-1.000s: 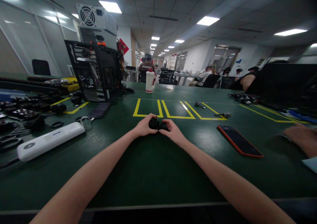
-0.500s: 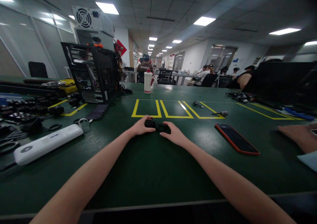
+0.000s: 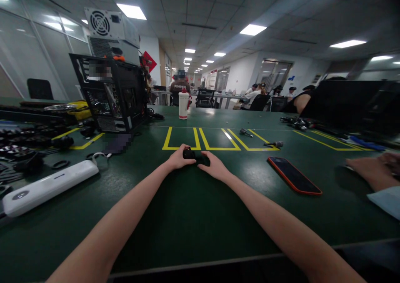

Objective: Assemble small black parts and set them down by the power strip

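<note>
Two bare hands held a small black object above a green table

Nearest, at six o'clock, lay the front edge of the green table (image 3: 187, 216). At twelve o'clock, midway up the view, the left hand (image 3: 177, 158) and right hand (image 3: 217, 166) faced each other with the black object (image 3: 188, 154) between them. The left fingers were curled around its left end, and the right fingers and thumb pinched its right end. Whether it was one piece or two could not be told.

It looked light, stiff and probably smooth, so it might slip or roll under a loose pinch. The outer sides of each end seemed the best hold, pressed gently in case of delicate parts.

A white device (image 3: 51, 189) lay at ten o'clock, an orange-edged phone (image 3: 293, 175) between one and two. Farther off, metal parts (image 3: 246, 132) sat at one, a dark computer case (image 3: 134, 95) at eleven, and a white bottle (image 3: 183, 106) at twelve.
</note>
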Available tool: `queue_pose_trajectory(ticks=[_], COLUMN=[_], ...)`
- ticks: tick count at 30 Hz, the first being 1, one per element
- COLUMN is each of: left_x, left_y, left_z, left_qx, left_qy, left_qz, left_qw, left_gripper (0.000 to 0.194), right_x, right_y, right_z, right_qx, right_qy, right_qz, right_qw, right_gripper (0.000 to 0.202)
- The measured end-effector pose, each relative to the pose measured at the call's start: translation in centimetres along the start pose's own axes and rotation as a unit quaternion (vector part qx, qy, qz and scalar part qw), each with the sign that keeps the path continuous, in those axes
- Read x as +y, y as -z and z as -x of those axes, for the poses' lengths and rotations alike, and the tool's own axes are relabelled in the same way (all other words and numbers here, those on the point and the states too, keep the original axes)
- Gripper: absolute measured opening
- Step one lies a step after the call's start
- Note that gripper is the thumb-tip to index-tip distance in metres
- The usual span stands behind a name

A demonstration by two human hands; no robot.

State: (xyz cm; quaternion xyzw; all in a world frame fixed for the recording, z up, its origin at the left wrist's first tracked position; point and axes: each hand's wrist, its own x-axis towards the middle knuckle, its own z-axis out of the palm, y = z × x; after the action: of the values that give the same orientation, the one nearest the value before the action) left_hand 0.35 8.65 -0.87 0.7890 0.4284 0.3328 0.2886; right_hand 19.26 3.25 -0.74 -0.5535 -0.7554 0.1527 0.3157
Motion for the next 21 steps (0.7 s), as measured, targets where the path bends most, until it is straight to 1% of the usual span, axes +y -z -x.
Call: queue_pose_trajectory(ticks=[2,5,7,10,13,16,17,19,21], left_x=[0.3,0.9,1.6,3.1,5.0,7.1,7.8,9.2,10.8], left_y=[-0.3,-0.5,-0.4,0.1,0.7,1.2,1.3,1.4,1.5], left_z=[-0.3,0.1,1.0,3.6,6.8,10.3,11.5,13.9,16.3], left_qx=[0.006,0.011,0.003,-0.043,-0.099,-0.145,-0.157,-0.178,-0.199], left_qy=[0.009,0.02,0.026,0.034,0.043,0.046,0.038,0.025,0.021], left_qz=[-0.002,-0.003,0.001,0.029,0.065,0.092,0.095,0.086,0.085], left_qw=[1.0,1.0,1.0,0.998,0.992,0.984,0.982,0.98,0.976], left_gripper=[0.062,0.06,0.061,0.064,0.064,0.064,0.064,0.065,0.063], right_x=[-0.2,-0.2,-0.1,-0.1,-1.0,-2.9,-3.6,-4.7,-5.5], right_y=[0.2,0.6,1.1,2.4,4.2,5.9,6.2,6.5,6.3], right_z=[-0.1,0.1,0.6,2.3,5.7,10.1,11.7,14.5,16.9], right_qx=[-0.015,-0.008,0.0,-0.009,-0.041,-0.076,-0.092,-0.114,-0.125], right_qy=[-0.004,-0.021,-0.033,-0.041,-0.04,-0.039,-0.034,-0.01,0.037], right_qz=[-0.015,-0.019,-0.008,0.007,0.015,0.017,0.017,0.028,0.048], right_qw=[1.0,1.0,0.999,0.999,0.998,0.996,0.995,0.993,0.99], right_gripper=[0.053,0.049,0.048,0.047,0.045,0.045,0.046,0.047,0.049])
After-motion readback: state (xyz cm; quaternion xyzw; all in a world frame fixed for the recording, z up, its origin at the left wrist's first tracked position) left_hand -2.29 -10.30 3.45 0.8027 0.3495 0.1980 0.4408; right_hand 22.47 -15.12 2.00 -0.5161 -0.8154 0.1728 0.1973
